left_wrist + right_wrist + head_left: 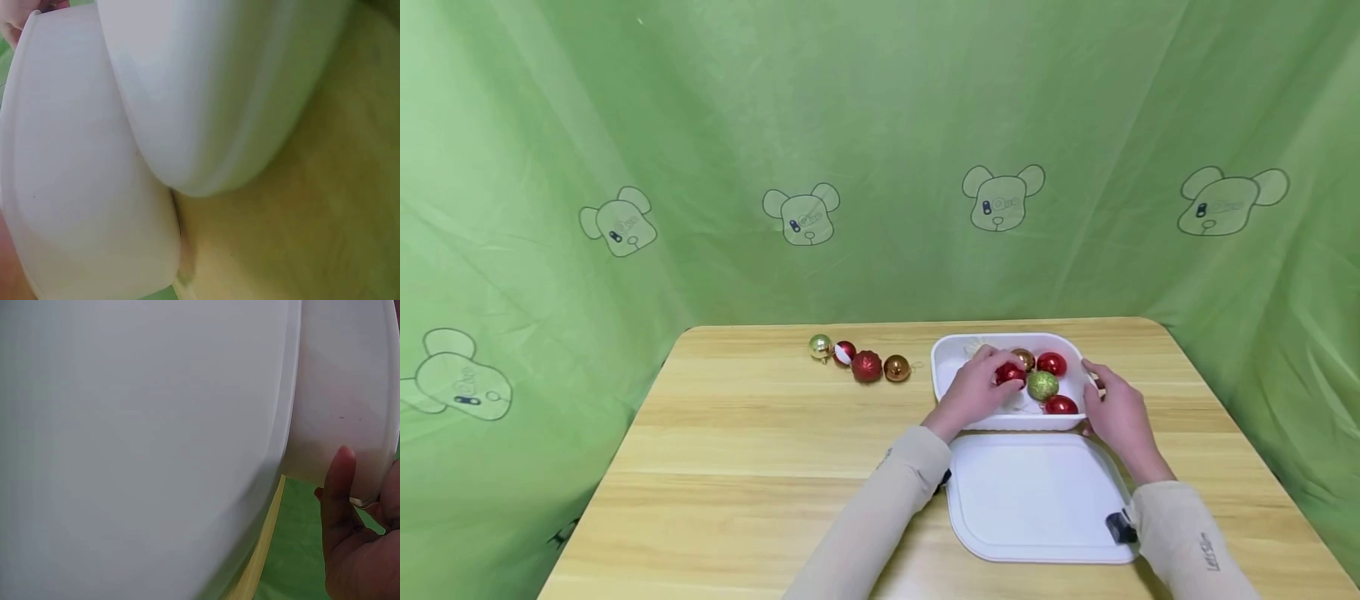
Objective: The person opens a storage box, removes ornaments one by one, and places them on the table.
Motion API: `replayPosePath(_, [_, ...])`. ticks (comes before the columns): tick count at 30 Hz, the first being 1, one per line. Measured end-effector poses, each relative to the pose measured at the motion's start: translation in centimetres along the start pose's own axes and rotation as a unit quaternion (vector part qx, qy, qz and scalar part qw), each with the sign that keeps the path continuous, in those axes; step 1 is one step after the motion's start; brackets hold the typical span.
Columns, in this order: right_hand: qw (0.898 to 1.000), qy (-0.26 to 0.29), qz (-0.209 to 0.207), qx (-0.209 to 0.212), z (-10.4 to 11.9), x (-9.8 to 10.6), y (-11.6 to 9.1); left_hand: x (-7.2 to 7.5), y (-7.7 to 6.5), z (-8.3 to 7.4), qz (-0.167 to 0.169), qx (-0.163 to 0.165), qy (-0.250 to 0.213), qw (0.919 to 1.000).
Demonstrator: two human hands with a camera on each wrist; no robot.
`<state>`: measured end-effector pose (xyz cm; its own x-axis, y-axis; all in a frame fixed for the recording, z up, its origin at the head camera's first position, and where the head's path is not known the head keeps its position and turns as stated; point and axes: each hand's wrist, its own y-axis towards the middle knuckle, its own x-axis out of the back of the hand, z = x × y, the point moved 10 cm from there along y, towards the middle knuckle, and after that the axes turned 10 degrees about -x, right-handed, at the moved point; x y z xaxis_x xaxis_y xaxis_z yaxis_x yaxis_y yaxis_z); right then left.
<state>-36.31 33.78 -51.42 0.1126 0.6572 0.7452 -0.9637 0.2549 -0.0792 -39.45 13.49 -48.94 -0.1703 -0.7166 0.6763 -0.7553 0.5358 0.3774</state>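
A white plastic box (1022, 423) stands at the back right of the table. My left hand (976, 390) reaches into it and holds a shiny red Christmas ball (1011, 374) between thumb and fingers. Around that ball lie a gold ball (1024, 359), a glittery green ball (1042, 385) and two more red balls, one at the back (1052, 363) and one at the front (1061, 405). On the box's right end, my right hand (1118, 414) grips the rim. The right wrist view shows its fingers (340, 478) against the outer wall. The left wrist view hides the held ball.
In front of the box lies a white lid (1037, 496). To the left on the wooden table (760, 450) sit a pale gold ball (821, 347), a red-and-white ball (844, 353), a textured dark red ball (867, 367) and a bronze ball (897, 368). Green cloth (895, 275) hangs behind.
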Motion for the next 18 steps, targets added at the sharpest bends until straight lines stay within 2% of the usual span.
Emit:
replayPosePath(9, [1.0, 0.003, 0.005, -0.007, 0.0, -0.1, 0.0, 0.9, -0.1, 0.1, -0.04, -0.001, -0.037, 0.9985])
replayPosePath(18, [1.0, 0.003, -0.004, 0.003, -0.1, 0.1, 0.0, 1.5, -0.3, -0.5, -0.052, -0.01, -0.051, 0.9973])
